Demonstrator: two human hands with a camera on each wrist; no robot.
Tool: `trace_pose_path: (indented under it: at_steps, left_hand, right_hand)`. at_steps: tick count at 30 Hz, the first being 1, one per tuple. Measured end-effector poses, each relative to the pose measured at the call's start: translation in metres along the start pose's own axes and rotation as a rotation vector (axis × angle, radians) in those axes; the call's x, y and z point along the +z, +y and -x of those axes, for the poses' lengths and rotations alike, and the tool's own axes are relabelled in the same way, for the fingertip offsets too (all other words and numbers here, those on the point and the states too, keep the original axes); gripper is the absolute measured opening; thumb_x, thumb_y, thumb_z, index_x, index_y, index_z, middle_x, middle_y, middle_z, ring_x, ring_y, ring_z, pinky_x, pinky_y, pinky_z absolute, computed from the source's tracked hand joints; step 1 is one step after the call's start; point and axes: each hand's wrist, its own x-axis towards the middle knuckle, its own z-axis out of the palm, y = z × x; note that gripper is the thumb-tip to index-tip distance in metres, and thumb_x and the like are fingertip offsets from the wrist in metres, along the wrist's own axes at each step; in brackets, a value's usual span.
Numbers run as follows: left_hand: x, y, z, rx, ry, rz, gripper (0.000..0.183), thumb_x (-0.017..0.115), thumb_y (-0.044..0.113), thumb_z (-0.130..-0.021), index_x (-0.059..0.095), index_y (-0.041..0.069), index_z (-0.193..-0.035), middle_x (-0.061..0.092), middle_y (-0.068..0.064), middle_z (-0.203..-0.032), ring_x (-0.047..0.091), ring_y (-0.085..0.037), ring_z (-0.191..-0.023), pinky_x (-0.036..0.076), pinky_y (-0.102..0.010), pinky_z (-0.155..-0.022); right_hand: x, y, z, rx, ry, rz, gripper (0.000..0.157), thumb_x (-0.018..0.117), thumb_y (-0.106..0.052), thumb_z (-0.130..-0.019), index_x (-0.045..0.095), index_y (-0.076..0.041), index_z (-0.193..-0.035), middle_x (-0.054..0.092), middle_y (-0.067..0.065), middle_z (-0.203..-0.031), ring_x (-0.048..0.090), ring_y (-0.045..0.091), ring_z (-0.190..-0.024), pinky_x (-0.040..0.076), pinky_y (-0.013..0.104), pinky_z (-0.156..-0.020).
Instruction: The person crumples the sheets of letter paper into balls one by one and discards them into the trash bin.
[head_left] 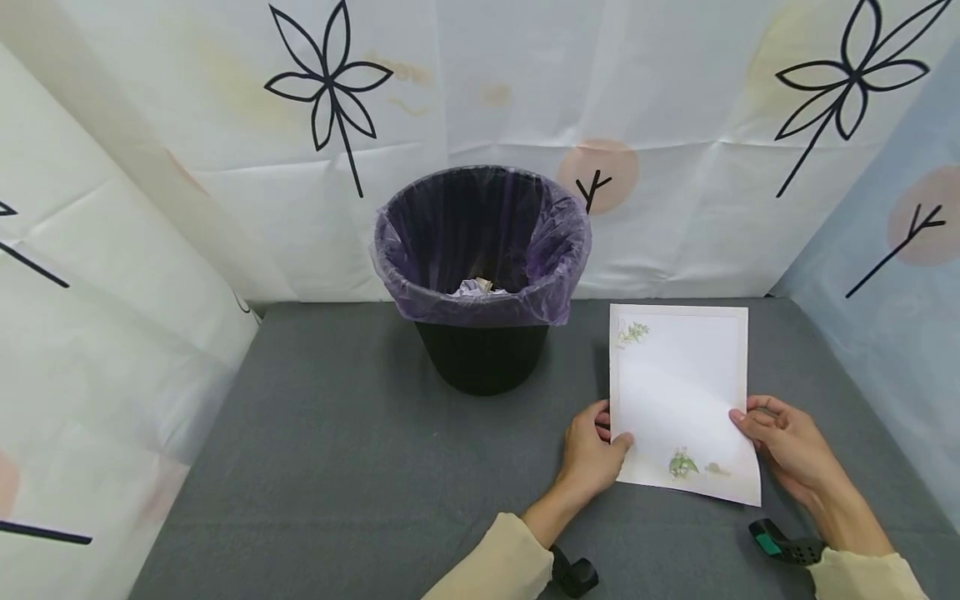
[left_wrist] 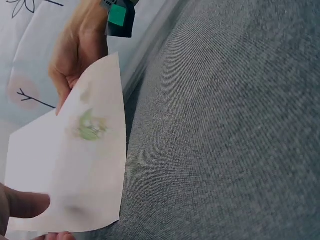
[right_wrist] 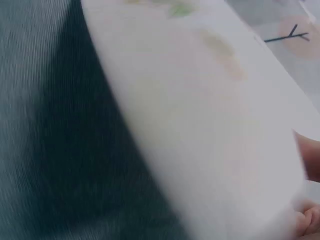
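Note:
A white sheet of paper (head_left: 678, 392) with green plant drawings at two corners is held upright-facing above the grey cloth, right of the bin. My left hand (head_left: 591, 450) pinches its left edge, thumb on the front and fingers behind. On the opposite edge, my right hand (head_left: 791, 446) pinches the sheet the same way. The paper (left_wrist: 75, 165) bends a little along its lower edge in the left wrist view, where the right hand (left_wrist: 80, 55) shows beyond it. In the right wrist view the paper (right_wrist: 200, 120) is blurred and fills much of the picture.
A black bin (head_left: 480, 358) lined with a purple plastic bag (head_left: 480, 310) stands at the back middle. Crumpled paper (head_left: 477, 287) lies inside it. Patterned white curtains (head_left: 487, 83) enclose the grey cloth-covered surface (head_left: 322, 442) at the back and sides.

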Motion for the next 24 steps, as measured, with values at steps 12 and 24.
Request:
trace_pose_path:
  at_steps: [12, 24]
  left_hand:
    - [-0.043, 0.020, 0.001, 0.297, 0.055, 0.077, 0.020, 0.073, -0.001, -0.091, 0.074, -0.002, -0.110, 0.071, -0.007, -0.093, 0.064, -0.005, -0.078, 0.055, -0.020, -0.070]
    - [-0.110, 0.047, 0.010, 0.433, 0.007, 0.101, 0.015, 0.073, 0.001, -0.092, 0.076, -0.002, -0.107, 0.070, -0.010, -0.094, 0.070, -0.021, -0.086, 0.059, -0.026, -0.072]
  right_hand:
    - [0.021, -0.008, 0.014, -0.328, -0.166, -0.358, 0.023, 0.051, 0.014, -0.100, 0.061, -0.006, -0.107, 0.072, 0.001, -0.099, 0.064, 0.008, -0.090, 0.052, 0.021, -0.073]
    - [0.065, -0.050, 0.029, -0.608, -0.280, -0.465, 0.038, 0.042, 0.026, -0.096, 0.057, 0.007, -0.126, 0.069, 0.010, -0.117, 0.067, 0.016, -0.109, 0.054, 0.024, -0.087]
